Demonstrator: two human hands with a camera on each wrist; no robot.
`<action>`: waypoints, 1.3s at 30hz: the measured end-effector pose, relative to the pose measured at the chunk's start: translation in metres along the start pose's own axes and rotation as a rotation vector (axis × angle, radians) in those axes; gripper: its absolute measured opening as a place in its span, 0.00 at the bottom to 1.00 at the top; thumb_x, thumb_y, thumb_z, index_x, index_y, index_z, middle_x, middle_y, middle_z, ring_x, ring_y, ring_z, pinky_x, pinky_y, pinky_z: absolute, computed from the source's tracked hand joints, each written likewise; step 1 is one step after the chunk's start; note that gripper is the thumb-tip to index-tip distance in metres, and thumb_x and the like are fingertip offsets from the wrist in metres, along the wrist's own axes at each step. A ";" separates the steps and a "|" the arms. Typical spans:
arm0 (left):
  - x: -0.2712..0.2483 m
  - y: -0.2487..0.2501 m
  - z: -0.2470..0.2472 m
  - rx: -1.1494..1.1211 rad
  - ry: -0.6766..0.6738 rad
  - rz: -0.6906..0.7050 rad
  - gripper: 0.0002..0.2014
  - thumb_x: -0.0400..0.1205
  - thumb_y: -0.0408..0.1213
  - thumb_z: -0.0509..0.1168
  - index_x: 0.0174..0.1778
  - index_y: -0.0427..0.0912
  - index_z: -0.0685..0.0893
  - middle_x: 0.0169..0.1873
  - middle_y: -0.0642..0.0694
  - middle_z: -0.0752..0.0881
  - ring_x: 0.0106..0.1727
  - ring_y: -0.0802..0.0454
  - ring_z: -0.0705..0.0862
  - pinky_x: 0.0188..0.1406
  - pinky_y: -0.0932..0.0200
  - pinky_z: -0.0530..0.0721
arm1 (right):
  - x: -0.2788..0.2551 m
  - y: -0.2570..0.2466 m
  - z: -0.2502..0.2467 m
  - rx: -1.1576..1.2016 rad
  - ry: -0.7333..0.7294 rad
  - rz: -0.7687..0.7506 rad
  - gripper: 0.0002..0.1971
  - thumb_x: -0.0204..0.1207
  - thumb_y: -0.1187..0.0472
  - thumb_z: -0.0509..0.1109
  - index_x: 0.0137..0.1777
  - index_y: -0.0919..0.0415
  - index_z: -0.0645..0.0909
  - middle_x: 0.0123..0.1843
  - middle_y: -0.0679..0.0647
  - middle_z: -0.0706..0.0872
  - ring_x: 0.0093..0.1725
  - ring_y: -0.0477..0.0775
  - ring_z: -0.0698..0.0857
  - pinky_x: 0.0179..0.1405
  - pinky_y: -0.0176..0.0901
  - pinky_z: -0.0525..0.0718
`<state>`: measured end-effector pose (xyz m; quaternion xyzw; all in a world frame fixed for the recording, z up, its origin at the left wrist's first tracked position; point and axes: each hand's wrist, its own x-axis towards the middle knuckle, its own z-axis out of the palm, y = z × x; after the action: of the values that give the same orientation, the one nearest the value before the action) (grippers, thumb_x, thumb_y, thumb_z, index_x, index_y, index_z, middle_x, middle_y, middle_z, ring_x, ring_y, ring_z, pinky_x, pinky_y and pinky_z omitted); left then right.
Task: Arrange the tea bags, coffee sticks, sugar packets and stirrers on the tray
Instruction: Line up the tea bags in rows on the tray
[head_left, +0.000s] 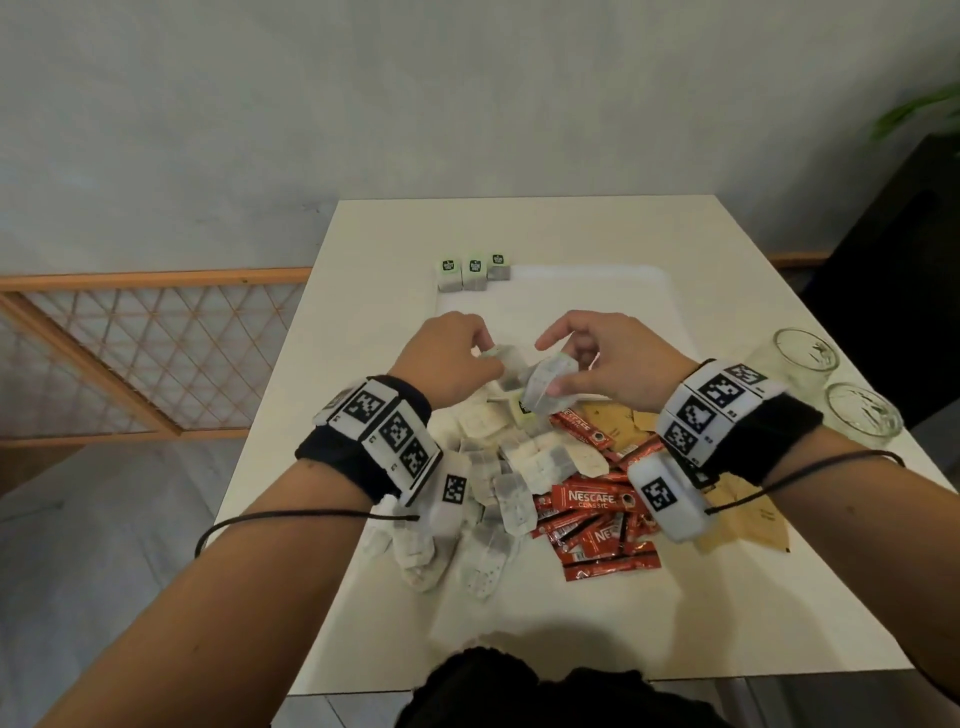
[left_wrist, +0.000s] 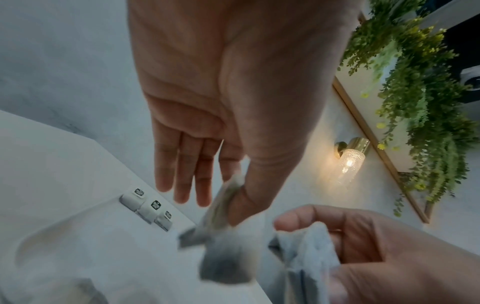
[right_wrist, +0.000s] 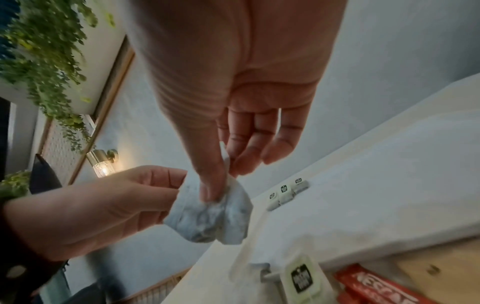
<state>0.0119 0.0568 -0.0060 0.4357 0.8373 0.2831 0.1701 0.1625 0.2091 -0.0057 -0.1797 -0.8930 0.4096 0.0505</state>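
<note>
A white tray (head_left: 597, 296) lies mid-table, with three tea bags (head_left: 474, 273) in a row at its far left corner. Over the tray's near edge my left hand (head_left: 485, 358) pinches one tea bag (head_left: 511, 366) between thumb and forefinger, seen hanging in the left wrist view (left_wrist: 226, 263). Close beside it my right hand (head_left: 553, 364) pinches a second tea bag (head_left: 545, 387), crumpled under the thumb in the right wrist view (right_wrist: 215, 216). Loose tea bags (head_left: 493, 467), red coffee sticks (head_left: 592, 519) and brown sugar packets (head_left: 748, 519) lie heaped under my wrists.
Two empty-looking glasses (head_left: 805, 348) (head_left: 862, 410) stand near the table's right edge. The white table (head_left: 519, 623) ends just before my body. A wooden lattice rail (head_left: 130, 353) runs to the left, and a dark cabinet (head_left: 893, 270) stands at the right.
</note>
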 end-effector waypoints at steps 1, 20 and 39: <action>0.001 0.000 -0.002 -0.077 0.026 -0.018 0.08 0.76 0.40 0.71 0.38 0.46 0.78 0.54 0.48 0.86 0.56 0.50 0.84 0.53 0.52 0.82 | 0.000 -0.002 -0.002 0.007 0.000 -0.004 0.19 0.65 0.59 0.84 0.53 0.48 0.82 0.36 0.54 0.86 0.36 0.52 0.82 0.43 0.37 0.81; 0.011 0.012 0.022 -0.980 -0.311 -0.117 0.16 0.82 0.33 0.70 0.65 0.42 0.82 0.58 0.41 0.89 0.56 0.47 0.89 0.54 0.53 0.89 | 0.043 0.011 -0.007 0.366 0.037 0.115 0.09 0.74 0.69 0.75 0.54 0.65 0.84 0.45 0.60 0.91 0.41 0.52 0.88 0.45 0.45 0.88; 0.089 -0.007 0.031 -0.304 0.136 -0.060 0.07 0.78 0.33 0.67 0.47 0.33 0.85 0.39 0.38 0.89 0.39 0.43 0.90 0.42 0.46 0.89 | 0.119 0.021 -0.010 0.542 0.115 0.254 0.06 0.76 0.70 0.74 0.51 0.68 0.86 0.41 0.67 0.89 0.36 0.56 0.88 0.45 0.47 0.91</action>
<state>-0.0263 0.1373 -0.0384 0.3596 0.8071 0.4301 0.1850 0.0604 0.2718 -0.0216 -0.2928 -0.7171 0.6253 0.0954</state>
